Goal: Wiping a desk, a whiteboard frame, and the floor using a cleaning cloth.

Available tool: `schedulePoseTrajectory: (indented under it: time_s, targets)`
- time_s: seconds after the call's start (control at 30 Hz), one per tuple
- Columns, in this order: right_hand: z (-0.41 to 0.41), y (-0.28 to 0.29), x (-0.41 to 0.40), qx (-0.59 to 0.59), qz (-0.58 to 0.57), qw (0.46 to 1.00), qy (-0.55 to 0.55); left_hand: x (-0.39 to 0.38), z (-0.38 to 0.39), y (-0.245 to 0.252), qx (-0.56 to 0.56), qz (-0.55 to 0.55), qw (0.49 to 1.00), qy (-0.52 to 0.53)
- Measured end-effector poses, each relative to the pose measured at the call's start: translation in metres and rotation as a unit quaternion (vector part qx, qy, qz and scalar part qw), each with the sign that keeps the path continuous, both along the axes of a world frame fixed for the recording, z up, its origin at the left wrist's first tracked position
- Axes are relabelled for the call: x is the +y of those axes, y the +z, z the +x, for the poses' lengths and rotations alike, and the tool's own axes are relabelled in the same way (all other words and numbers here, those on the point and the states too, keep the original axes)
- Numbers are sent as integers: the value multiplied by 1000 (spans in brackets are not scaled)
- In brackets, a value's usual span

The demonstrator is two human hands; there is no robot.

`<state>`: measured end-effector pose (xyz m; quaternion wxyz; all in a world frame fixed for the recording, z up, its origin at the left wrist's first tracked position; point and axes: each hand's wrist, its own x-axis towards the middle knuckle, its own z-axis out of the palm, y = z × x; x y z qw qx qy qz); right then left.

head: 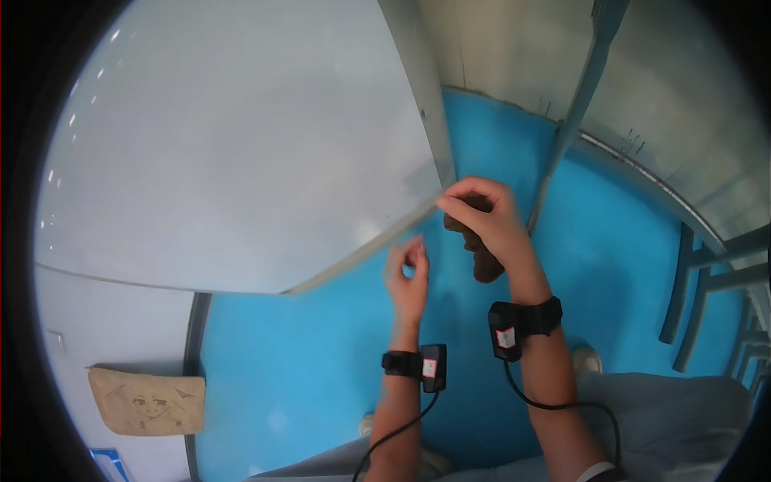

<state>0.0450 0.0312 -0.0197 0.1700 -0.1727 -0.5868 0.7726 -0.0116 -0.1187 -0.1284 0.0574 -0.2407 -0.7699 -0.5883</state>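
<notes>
My right hand (497,220) is raised by the near right edge of the white tabletop (241,150), thumb and forefinger tips meeting in a loop. A dark brown, lumpy object (486,265) shows through that loop and hangs below the palm. It appears held by the other fingers, which are hidden; its kind is unclear. To the left and lower, my left hand (406,277) is blurred, with fingers curled towards the thumb. Whether something thin lies between its fingertips cannot be made out. Both wrists wear black strapped devices (506,331) with cables.
Blue floor (289,361) lies below the hands. A grey-green metal post (569,126) stands beyond my right hand, before a pale wall (512,48). Metal chair or table legs (692,301) are at right. Lower left, a tan piece with a drawn face (147,403) rests against a white surface.
</notes>
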Motion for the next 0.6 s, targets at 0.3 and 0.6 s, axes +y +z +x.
schedulePoseTrajectory:
  time_s: [0.3,0.6]
  targets:
    - [26,-53,-3,31,-45,998,33,17,13,73,76,-16,988,-133]
    - [25,-51,3,59,-31,997,25,23,14,86,97,-19,986,-137]
